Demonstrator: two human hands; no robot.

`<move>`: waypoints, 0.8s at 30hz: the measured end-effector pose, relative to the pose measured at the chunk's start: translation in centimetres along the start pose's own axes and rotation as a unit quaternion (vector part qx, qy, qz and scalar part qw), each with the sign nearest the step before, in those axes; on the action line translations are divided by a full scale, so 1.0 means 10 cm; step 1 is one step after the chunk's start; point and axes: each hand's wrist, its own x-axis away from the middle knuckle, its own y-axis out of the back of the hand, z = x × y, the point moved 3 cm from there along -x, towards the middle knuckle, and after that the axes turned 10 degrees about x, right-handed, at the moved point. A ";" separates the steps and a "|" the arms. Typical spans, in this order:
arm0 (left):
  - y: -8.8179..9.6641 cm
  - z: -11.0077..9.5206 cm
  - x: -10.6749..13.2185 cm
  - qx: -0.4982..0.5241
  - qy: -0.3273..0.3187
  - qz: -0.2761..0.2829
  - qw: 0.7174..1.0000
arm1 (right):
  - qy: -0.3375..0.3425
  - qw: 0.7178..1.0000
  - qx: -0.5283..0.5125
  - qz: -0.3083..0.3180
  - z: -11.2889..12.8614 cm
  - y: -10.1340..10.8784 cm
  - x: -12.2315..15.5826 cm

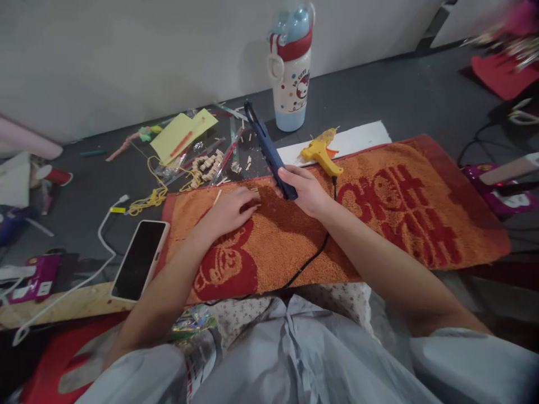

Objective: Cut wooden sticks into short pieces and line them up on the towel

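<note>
The right hand [302, 188] grips a blue phone [269, 147], seemingly a holding step needing steadiness next, while the left hand [234, 209], at its seven o'clock, curls loosely, contents unclear.

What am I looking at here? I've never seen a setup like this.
No robot arms here, just a person's two bare hands. The single picture comes from a camera worn on their head, looking forward and down. The right hand holds a dark blue phone, tilted nearly edge-on. The left hand rests on an orange towel; whether it grips anything is unclear. Around them on the dark table are a yellow glue gun, a drink bottle, yellow paper and another phone lying flat.
</note>
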 end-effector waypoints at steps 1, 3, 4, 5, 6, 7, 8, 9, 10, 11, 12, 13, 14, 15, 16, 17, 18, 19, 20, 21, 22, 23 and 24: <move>0.00 0.00 0.01 0.000 0.012 -0.009 1.000 | 0.000 1.000 0.001 -0.001 0.00 0.00 0.00; 0.00 0.02 0.02 -0.003 0.032 -0.023 0.999 | -0.002 1.000 0.003 -0.004 -0.01 0.01 0.00; -0.01 0.03 0.02 -0.004 0.035 -0.029 0.999 | -0.004 1.000 0.005 -0.005 -0.01 0.01 0.00; -0.02 0.04 0.02 -0.005 0.035 -0.034 0.999 | -0.005 1.000 0.007 -0.007 -0.02 0.01 0.00; -0.03 0.05 0.03 -0.006 0.032 -0.039 0.999 | -0.007 1.000 0.009 -0.008 -0.02 0.01 0.00; -0.04 0.07 0.03 -0.007 0.028 -0.042 0.999 | -0.008 1.000 0.009 -0.008 -0.02 0.01 0.00; -0.05 0.08 0.03 -0.009 0.024 -0.046 0.999 | -0.009 1.000 0.008 -0.009 -0.02 0.01 0.00; -0.07 0.08 0.03 -0.010 0.021 -0.049 0.999 | -0.008 1.000 0.005 -0.008 -0.02 0.01 0.01; -0.08 0.09 0.04 -0.011 0.018 -0.052 0.998 | -0.007 1.000 0.003 -0.007 -0.02 0.00 0.01; -0.09 0.09 0.04 -0.011 0.015 -0.055 0.998 | -0.006 1.000 0.002 -0.006 -0.02 0.00 0.01; -0.10 0.09 0.04 -0.011 0.015 -0.057 0.998 | -0.005 1.000 0.002 -0.005 -0.01 0.00 0.01; -0.10 0.10 0.04 -0.011 0.015 -0.059 0.998 | -0.004 1.000 0.004 -0.003 -0.01 0.00 0.02; -0.11 0.10 0.04 -0.012 0.017 -0.061 0.998 | -0.003 1.000 0.005 -0.002 -0.01 0.00 0.02; -0.11 0.10 0.05 -0.012 0.018 -0.064 0.998 | -0.004 1.000 0.005 -0.002 -0.01 0.00 0.02; -0.11 0.10 0.05 -0.014 0.019 -0.068 0.997 | -0.005 1.000 0.005 -0.002 -0.01 0.00 0.02; -0.11 0.11 0.05 -0.015 0.020 -0.072 0.997 | -0.005 1.000 0.004 -0.003 -0.02 0.00 0.02; -0.11 0.11 0.05 -0.017 0.021 -0.077 0.997 | -0.005 1.000 0.004 -0.002 -0.02 0.01 0.02; -0.11 0.11 0.05 -0.017 0.022 -0.080 0.996 | -0.005 1.000 0.005 -0.002 -0.02 0.01 0.02; -0.11 0.11 0.05 -0.017 0.022 -0.082 0.996 | -0.005 1.000 0.006 -0.001 -0.02 0.01 0.02; -0.10 0.11 0.05 -0.016 0.023 -0.083 0.996 | -0.004 1.000 0.008 0.000 -0.02 0.01 0.02; -0.10 0.10 0.05 -0.012 0.025 -0.084 0.996 | -0.005 1.000 0.009 0.001 -0.02 0.01 0.02; -0.09 0.10 0.05 -0.007 0.029 -0.084 0.996 | -0.006 1.000 0.011 0.001 -0.02 0.00 0.02; -0.08 0.09 0.05 -0.001 0.036 -0.084 0.996 | -0.009 1.000 0.012 0.001 -0.02 0.00 0.02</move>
